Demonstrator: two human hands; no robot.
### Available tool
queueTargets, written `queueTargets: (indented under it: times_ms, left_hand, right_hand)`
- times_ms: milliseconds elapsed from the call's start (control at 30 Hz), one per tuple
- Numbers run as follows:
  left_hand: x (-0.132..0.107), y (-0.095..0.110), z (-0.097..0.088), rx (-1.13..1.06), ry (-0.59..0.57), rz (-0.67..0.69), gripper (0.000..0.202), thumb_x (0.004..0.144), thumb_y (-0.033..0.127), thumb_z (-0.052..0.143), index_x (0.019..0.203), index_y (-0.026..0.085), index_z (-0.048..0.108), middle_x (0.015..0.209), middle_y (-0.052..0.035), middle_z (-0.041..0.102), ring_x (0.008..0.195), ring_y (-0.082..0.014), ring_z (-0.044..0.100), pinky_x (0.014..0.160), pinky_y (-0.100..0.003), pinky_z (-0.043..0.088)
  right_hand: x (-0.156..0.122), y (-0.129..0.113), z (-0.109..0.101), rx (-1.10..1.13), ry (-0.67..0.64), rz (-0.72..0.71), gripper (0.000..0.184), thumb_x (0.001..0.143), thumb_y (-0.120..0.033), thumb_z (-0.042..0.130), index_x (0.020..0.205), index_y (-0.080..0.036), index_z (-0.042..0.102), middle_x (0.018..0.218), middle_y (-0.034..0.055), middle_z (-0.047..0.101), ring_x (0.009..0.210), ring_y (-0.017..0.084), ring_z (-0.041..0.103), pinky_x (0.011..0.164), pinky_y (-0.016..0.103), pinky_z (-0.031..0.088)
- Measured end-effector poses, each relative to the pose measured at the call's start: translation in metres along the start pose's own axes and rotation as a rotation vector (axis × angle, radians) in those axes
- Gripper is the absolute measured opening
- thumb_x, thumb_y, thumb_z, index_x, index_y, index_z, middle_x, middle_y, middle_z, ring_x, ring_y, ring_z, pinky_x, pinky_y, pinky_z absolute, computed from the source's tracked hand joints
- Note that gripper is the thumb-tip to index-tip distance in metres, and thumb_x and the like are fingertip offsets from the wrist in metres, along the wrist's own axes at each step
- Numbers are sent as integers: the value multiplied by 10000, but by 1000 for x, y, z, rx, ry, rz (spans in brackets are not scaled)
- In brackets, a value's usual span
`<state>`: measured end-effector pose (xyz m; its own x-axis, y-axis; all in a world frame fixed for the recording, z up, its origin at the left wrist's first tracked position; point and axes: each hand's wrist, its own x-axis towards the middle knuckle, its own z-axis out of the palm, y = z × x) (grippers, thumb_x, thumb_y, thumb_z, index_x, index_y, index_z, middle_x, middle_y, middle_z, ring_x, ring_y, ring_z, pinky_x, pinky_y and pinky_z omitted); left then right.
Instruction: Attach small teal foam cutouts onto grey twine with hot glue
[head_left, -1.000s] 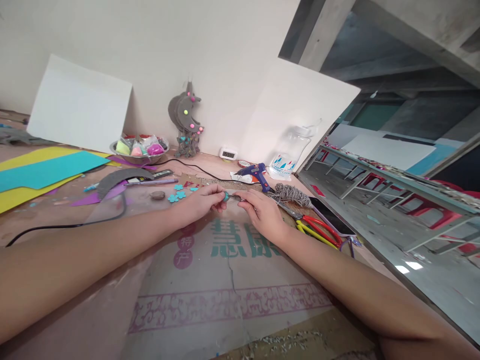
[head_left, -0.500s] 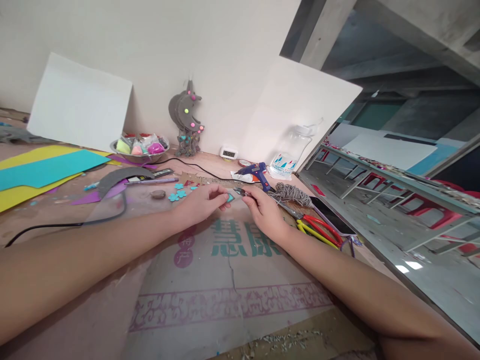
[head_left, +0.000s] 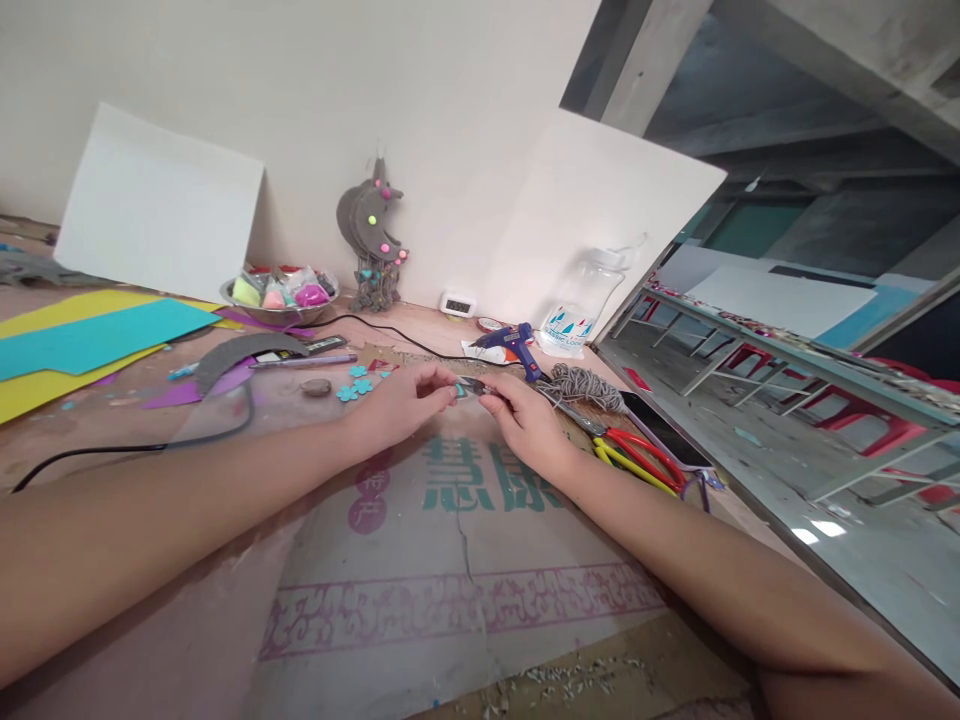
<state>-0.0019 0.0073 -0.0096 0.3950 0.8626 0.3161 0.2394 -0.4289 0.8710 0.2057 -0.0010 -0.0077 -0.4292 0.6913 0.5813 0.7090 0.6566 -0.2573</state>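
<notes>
My left hand point(head_left: 405, 402) pinches a small teal foam piece point(head_left: 454, 392) between thumb and fingers. My right hand point(head_left: 525, 420) is closed around small dark scissors point(head_left: 472, 385) whose tips meet the teal piece. Both hands hover just above a printed plastic sheet point(head_left: 450, 560) on the table. Several teal flower cut-outs point(head_left: 354, 386) lie just left of my left hand.
A blue glue gun point(head_left: 510, 345), grey twine point(head_left: 581, 385) and red and yellow scissors point(head_left: 637, 460) lie to the right, beside a large mirror point(head_left: 787, 400). A bowl of coloured clay point(head_left: 279, 296), teal and yellow foam sheets point(head_left: 82, 345), a grey moon ornament point(head_left: 371, 235) and a black cable point(head_left: 150, 445) are around.
The scissors in my right hand moved back to the teal piece after a brief gap; both hands shifted slightly away from me.
</notes>
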Motion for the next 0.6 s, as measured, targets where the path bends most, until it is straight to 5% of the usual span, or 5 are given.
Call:
queueTargets:
  times_ms: [600]
  left_hand:
    - [-2,2,-1,49,-3,-36,253,826,397,507,913,179,601,874,-12,664,781,-154,593,680,-260,432]
  right_hand:
    - [1,5,3,58,38,20,264,916,-326,445,1083,-204,610,1041,76,667,952,206,615,845,365,486]
